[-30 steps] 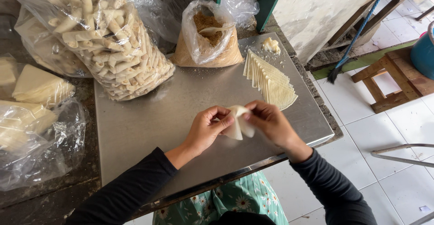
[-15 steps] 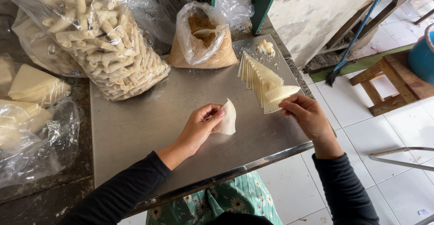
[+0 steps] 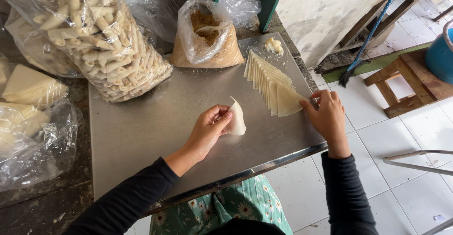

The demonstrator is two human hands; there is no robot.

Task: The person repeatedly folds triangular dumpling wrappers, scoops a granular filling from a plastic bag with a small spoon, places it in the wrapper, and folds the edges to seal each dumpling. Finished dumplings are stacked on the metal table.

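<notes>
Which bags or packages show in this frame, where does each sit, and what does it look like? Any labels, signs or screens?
Large clear plastic bag: back left of the metal table, bulging with pale rolled pastries.
Small clear bag: back centre, open, holding brown crumbs.
Clear bag: left edge, holding pale folded wrappers.
Crumpled clear bag: front left on the dark counter.
No labels, signs or screens visible.
</notes>
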